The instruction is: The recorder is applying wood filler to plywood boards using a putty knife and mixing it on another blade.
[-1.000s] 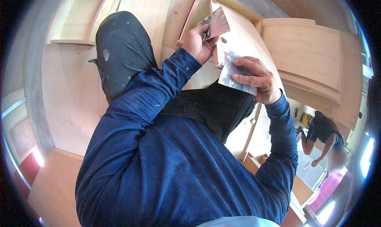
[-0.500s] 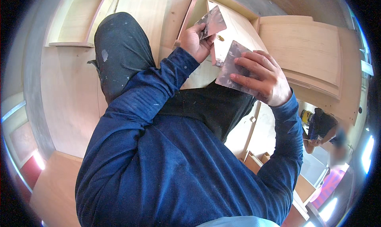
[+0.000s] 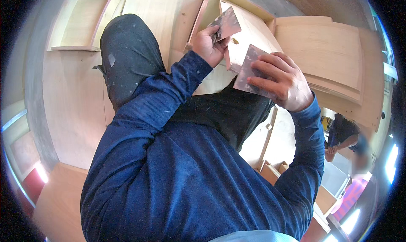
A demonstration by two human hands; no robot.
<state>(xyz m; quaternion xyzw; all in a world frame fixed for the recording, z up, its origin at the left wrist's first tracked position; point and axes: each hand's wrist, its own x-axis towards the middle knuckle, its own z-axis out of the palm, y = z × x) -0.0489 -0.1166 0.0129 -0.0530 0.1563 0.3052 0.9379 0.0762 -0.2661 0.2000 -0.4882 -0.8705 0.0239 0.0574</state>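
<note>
A flat metal putty knife blade (image 3: 230,23), smeared with filler, is pinched by the thumb and fingers of my left hand (image 3: 210,45). My right hand (image 3: 284,79) grips a second square putty knife blade (image 3: 249,75), its fingers spread across the face and its far side hidden. Between and beyond the hands lies a pale wooden panel (image 3: 253,30) with a dark knot or hole near its left edge. The near corner of that panel sits just left of the right-hand blade. Both blades are held up over the panel and my dark trousers (image 3: 211,115).
Pale wooden boards (image 3: 317,51) are stacked at the right, and an open wooden drawer frame (image 3: 76,22) stands at the far left. At the lower right another person (image 3: 344,134) is bent over near a yellow can (image 3: 326,123). Small wood pieces (image 3: 272,172) lie by my right elbow.
My right hand has shifted slightly to the right with its putty knife blade, which has tilted a little. My left hand and its blade have hardly moved.
</note>
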